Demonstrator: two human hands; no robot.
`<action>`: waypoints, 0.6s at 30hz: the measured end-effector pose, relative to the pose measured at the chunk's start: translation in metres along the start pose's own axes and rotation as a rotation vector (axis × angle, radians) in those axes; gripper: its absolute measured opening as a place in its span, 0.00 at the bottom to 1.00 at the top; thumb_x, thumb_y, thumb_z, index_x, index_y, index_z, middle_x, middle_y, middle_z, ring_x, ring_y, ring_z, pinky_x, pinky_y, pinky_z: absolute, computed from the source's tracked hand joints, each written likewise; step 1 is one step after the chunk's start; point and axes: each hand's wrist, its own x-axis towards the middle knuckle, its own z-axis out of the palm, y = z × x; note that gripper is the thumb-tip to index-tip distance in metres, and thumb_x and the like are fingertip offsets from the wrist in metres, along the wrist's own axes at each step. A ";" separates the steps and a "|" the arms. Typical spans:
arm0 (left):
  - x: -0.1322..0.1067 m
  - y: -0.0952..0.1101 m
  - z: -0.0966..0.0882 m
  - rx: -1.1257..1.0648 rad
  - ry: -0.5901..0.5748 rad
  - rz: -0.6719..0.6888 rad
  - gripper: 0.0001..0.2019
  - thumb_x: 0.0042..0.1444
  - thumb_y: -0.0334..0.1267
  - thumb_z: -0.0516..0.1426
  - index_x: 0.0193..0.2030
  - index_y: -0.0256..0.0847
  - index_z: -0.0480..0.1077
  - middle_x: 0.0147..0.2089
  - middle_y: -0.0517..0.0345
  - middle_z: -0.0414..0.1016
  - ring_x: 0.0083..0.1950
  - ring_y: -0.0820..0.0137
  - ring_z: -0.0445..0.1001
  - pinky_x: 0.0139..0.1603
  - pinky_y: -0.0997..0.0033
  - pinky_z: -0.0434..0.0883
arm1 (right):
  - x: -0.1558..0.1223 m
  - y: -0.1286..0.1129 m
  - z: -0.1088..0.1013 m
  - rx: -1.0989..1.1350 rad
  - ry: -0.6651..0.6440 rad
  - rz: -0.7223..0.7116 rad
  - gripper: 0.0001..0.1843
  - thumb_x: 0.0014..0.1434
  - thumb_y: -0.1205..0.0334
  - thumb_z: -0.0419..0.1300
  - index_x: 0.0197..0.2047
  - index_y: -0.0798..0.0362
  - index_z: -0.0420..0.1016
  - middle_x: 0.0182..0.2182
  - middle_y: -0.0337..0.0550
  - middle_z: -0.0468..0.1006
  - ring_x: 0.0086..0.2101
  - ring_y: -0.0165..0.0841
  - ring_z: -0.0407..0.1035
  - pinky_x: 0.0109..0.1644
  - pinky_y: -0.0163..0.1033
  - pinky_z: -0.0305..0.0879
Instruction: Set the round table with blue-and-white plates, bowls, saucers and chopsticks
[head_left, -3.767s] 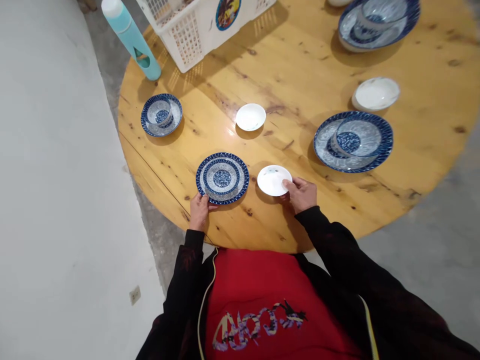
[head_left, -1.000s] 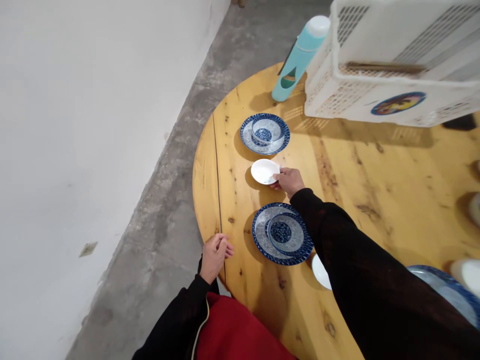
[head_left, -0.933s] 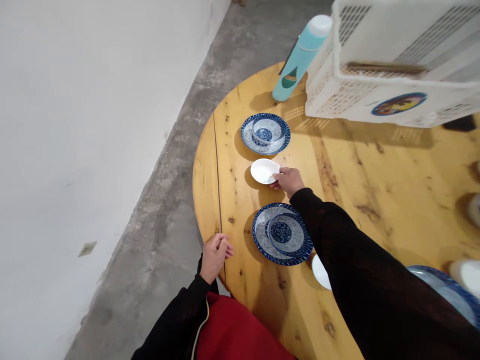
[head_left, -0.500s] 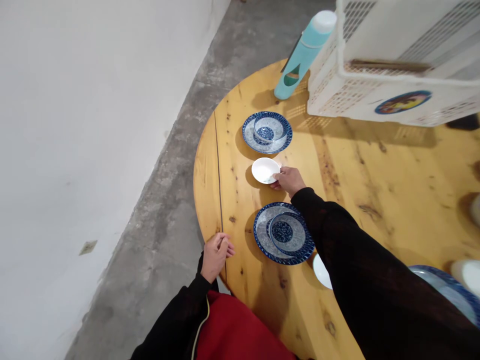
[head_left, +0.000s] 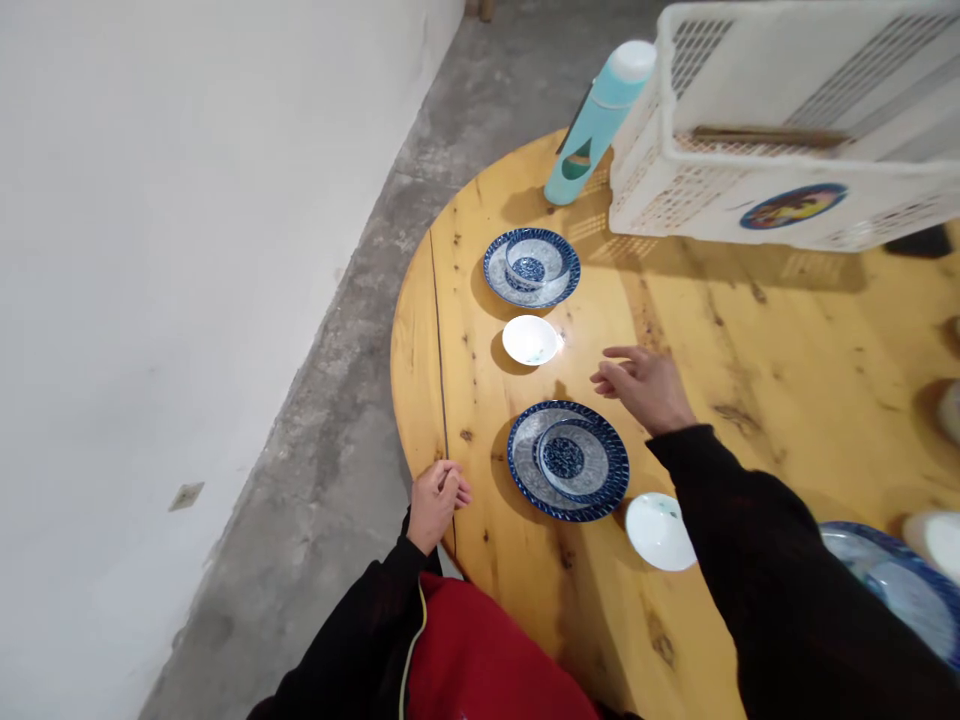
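My right hand (head_left: pixel 641 385) hovers over the table with its fingers apart, holding nothing. To its left sits a small white bowl (head_left: pixel 531 341), apart from the fingertips. Below that hand, a blue-patterned bowl (head_left: pixel 574 460) rests on a blue-rimmed plate (head_left: pixel 525 470). A second blue-rimmed plate (head_left: pixel 498 284) with a patterned bowl (head_left: pixel 536 258) on it stands beyond the white bowl. Another white bowl (head_left: pixel 660 532) lies beside the nearer plate, partly behind my right sleeve. My left hand (head_left: pixel 437 503) rests at the table's edge, fingers loosely bent and nothing seen in them.
The round wooden table (head_left: pixel 480 560) borders a grey floor and a white wall. A light blue bottle (head_left: pixel 592 135) stands at the back beside a white plastic crate (head_left: pixel 757 195). At right are another blue-rimmed plate (head_left: pixel 900 590) and a white cup-like thing (head_left: pixel 937 540), partly cut off.
My right hand has let go of the small white bowl and drawn back to the right. The bowl stays between the two plates. My left hand has hardly moved.
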 end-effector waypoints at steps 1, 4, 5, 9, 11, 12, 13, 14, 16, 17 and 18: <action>0.000 0.002 0.000 -0.004 0.003 -0.005 0.18 0.57 0.55 0.60 0.40 0.40 0.70 0.28 0.60 0.76 0.25 0.73 0.76 0.25 0.76 0.70 | -0.019 0.003 -0.009 -0.002 0.029 -0.031 0.13 0.59 0.59 0.60 0.47 0.54 0.75 0.29 0.46 0.83 0.27 0.37 0.78 0.34 0.41 0.77; -0.001 0.008 0.000 -0.016 0.021 -0.028 0.20 0.54 0.57 0.61 0.39 0.39 0.70 0.28 0.60 0.76 0.25 0.73 0.76 0.25 0.76 0.70 | -0.084 0.018 -0.025 -0.023 0.141 -0.064 0.15 0.61 0.51 0.59 0.47 0.49 0.76 0.32 0.46 0.84 0.30 0.40 0.79 0.41 0.46 0.79; -0.001 0.010 0.000 -0.018 0.026 -0.031 0.21 0.54 0.57 0.61 0.39 0.39 0.70 0.28 0.59 0.76 0.25 0.73 0.76 0.26 0.76 0.70 | -0.106 0.026 -0.028 -0.019 0.167 -0.048 0.16 0.61 0.48 0.58 0.47 0.48 0.76 0.33 0.46 0.84 0.31 0.40 0.80 0.41 0.46 0.79; -0.009 0.014 -0.001 0.001 0.043 -0.008 0.22 0.53 0.58 0.62 0.38 0.38 0.70 0.29 0.58 0.76 0.26 0.73 0.76 0.28 0.75 0.71 | -0.180 0.067 -0.023 0.005 0.201 0.052 0.17 0.62 0.45 0.57 0.47 0.45 0.77 0.35 0.45 0.84 0.31 0.39 0.81 0.39 0.43 0.79; -0.015 0.015 -0.001 0.031 0.053 0.004 0.23 0.52 0.59 0.63 0.37 0.38 0.71 0.29 0.57 0.76 0.27 0.73 0.76 0.28 0.75 0.72 | -0.204 0.087 -0.016 0.068 0.212 0.078 0.19 0.61 0.44 0.58 0.47 0.48 0.77 0.33 0.44 0.85 0.29 0.39 0.81 0.36 0.40 0.79; -0.017 0.017 0.000 0.048 0.058 0.009 0.23 0.52 0.59 0.63 0.37 0.38 0.71 0.29 0.57 0.76 0.27 0.73 0.76 0.28 0.75 0.72 | -0.213 0.095 -0.012 0.098 0.230 0.087 0.21 0.60 0.44 0.59 0.47 0.49 0.78 0.32 0.44 0.84 0.28 0.38 0.80 0.35 0.39 0.78; -0.020 0.018 0.001 0.063 0.061 0.014 0.23 0.52 0.59 0.63 0.37 0.38 0.72 0.29 0.57 0.77 0.27 0.73 0.76 0.28 0.75 0.72 | -0.220 0.101 -0.009 0.123 0.256 0.095 0.21 0.59 0.43 0.59 0.46 0.50 0.78 0.31 0.44 0.84 0.27 0.38 0.80 0.33 0.38 0.77; -0.022 0.021 0.003 0.077 0.065 0.019 0.23 0.53 0.59 0.63 0.37 0.38 0.72 0.29 0.56 0.77 0.27 0.73 0.76 0.28 0.75 0.72 | -0.226 0.106 -0.007 0.144 0.283 0.101 0.22 0.59 0.43 0.59 0.45 0.51 0.79 0.31 0.44 0.84 0.27 0.37 0.80 0.32 0.37 0.77; -0.023 0.028 0.006 0.094 0.078 0.033 0.22 0.53 0.58 0.63 0.37 0.38 0.72 0.30 0.56 0.77 0.27 0.73 0.76 0.28 0.75 0.72 | -0.234 0.110 -0.005 0.187 0.316 0.104 0.21 0.58 0.43 0.60 0.43 0.52 0.79 0.30 0.45 0.84 0.26 0.36 0.79 0.31 0.36 0.76; -0.022 0.034 0.008 0.099 0.084 0.047 0.21 0.53 0.57 0.63 0.37 0.38 0.73 0.30 0.56 0.77 0.28 0.73 0.76 0.28 0.75 0.72 | -0.237 0.111 -0.006 0.211 0.324 0.103 0.21 0.58 0.43 0.60 0.42 0.52 0.79 0.30 0.45 0.84 0.26 0.36 0.79 0.30 0.36 0.75; -0.021 0.040 0.010 0.104 0.090 0.069 0.20 0.54 0.55 0.63 0.37 0.38 0.73 0.30 0.56 0.77 0.28 0.73 0.77 0.28 0.75 0.72 | -0.239 0.112 -0.007 0.238 0.327 0.103 0.21 0.58 0.43 0.60 0.42 0.52 0.79 0.30 0.45 0.84 0.26 0.36 0.79 0.30 0.36 0.75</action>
